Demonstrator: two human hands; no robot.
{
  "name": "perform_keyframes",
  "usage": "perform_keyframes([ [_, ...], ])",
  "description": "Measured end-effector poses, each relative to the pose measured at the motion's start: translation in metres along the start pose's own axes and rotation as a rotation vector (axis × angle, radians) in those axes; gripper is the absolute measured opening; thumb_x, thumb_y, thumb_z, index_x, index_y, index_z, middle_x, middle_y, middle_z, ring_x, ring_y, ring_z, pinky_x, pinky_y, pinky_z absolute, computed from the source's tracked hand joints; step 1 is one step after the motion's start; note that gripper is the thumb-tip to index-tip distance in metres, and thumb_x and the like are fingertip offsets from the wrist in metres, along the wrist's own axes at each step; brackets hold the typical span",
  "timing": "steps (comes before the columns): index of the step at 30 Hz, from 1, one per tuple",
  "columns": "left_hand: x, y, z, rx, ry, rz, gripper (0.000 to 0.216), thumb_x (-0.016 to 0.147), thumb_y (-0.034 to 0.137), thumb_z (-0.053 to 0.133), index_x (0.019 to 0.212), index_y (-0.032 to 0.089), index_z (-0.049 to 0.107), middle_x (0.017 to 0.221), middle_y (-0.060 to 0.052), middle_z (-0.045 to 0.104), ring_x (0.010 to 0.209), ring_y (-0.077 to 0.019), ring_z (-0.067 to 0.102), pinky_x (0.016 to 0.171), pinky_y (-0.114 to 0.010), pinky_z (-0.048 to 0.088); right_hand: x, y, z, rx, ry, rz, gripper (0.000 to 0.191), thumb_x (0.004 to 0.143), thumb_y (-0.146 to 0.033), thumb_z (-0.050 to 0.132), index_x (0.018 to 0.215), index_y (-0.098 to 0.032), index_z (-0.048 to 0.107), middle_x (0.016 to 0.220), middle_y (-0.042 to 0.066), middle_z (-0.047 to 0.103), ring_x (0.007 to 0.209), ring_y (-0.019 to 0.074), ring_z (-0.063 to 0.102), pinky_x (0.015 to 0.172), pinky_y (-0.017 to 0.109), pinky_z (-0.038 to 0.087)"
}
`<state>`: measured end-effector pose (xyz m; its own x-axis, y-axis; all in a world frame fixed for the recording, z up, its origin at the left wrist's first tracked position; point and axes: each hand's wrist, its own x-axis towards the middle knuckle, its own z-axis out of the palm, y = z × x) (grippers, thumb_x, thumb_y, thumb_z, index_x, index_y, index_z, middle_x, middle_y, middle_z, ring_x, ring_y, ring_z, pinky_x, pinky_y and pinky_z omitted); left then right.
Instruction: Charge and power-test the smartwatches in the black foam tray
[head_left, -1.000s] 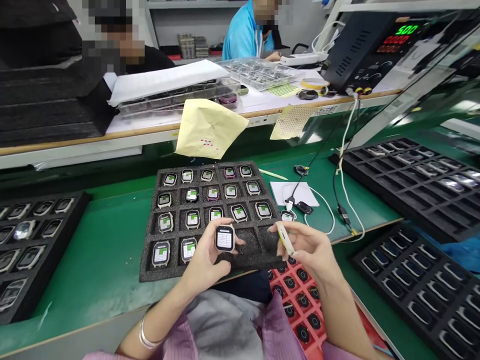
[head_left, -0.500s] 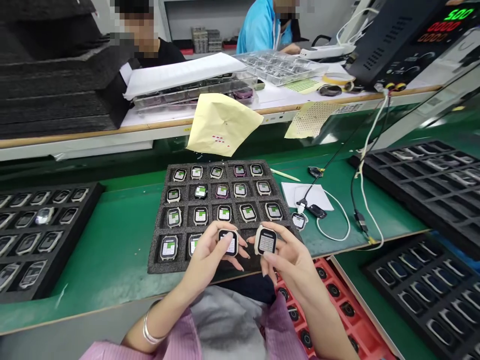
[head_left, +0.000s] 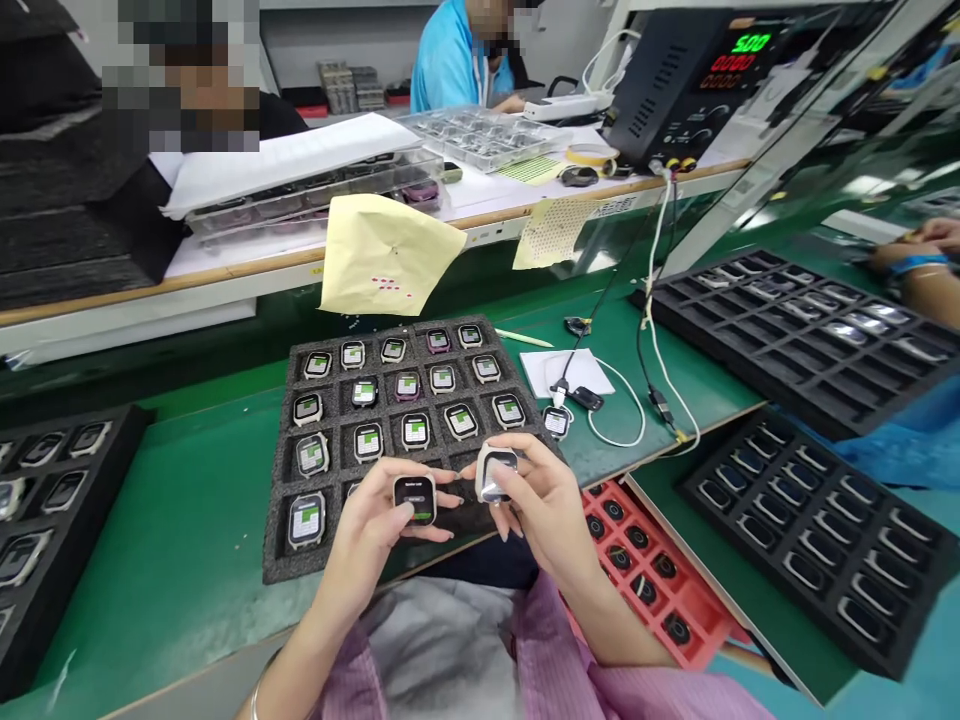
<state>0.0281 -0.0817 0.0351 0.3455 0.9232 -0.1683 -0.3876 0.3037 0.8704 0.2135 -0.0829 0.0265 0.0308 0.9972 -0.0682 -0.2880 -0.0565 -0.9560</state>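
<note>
My left hand (head_left: 371, 525) is closed on a small smartwatch body (head_left: 415, 499) with a dark screen showing a green patch, thumb on its face. My right hand (head_left: 534, 500) grips a second watch body (head_left: 495, 473), pale-cased, screen up, thumb across it. Both are held over the near edge of a black foam tray (head_left: 279, 545) on the green bench. The tray's pockets hold several watch bodies with lit green-and-white screens (head_left: 415, 430).
A red tray of round black parts (head_left: 637, 560) sits under my right wrist. Black trays lie at left (head_left: 45, 500), right (head_left: 795, 340) and near right (head_left: 817, 540). A cabled watch (head_left: 556, 421), white paper and power supply (head_left: 690, 80) are behind. Two people sit opposite; another's arm (head_left: 919, 275) shows far right.
The right-hand watch turned from edge-on to screen up and drew beside the left one. The left watch's screen went from a white grid to dark with green. My view shifted.
</note>
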Motion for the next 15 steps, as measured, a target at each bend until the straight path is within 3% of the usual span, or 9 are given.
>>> perform_keyframes([
  [7, 0.000, 0.001, -0.003, -0.045, 0.012, -0.018, 0.026, 0.082, 0.028, 0.057, 0.106, 0.019, 0.055, 0.092, -0.007, 0.065, 0.080, -0.0205, 0.065, 0.058, -0.029, 0.055, -0.010, -0.009, 0.000, 0.082, -0.113, -0.003, 0.031, 0.090, -0.037, 0.060, 0.115, -0.021, 0.056, 0.099, 0.011, 0.072, 0.047, 0.0139, 0.062, 0.033, 0.021, 0.040],
  [15, -0.002, -0.001, -0.003, -0.064, -0.035, -0.009, 0.025, 0.088, 0.022, 0.052, 0.112, 0.020, 0.052, 0.097, -0.007, 0.061, 0.083, -0.0186, 0.061, 0.062, -0.028, 0.054, -0.024, -0.023, 0.012, 0.076, -0.166, -0.039, 0.020, 0.088, -0.035, 0.067, 0.105, -0.026, 0.060, 0.086, 0.006, 0.072, 0.035, 0.0096, 0.054, 0.029, 0.018, 0.035],
])
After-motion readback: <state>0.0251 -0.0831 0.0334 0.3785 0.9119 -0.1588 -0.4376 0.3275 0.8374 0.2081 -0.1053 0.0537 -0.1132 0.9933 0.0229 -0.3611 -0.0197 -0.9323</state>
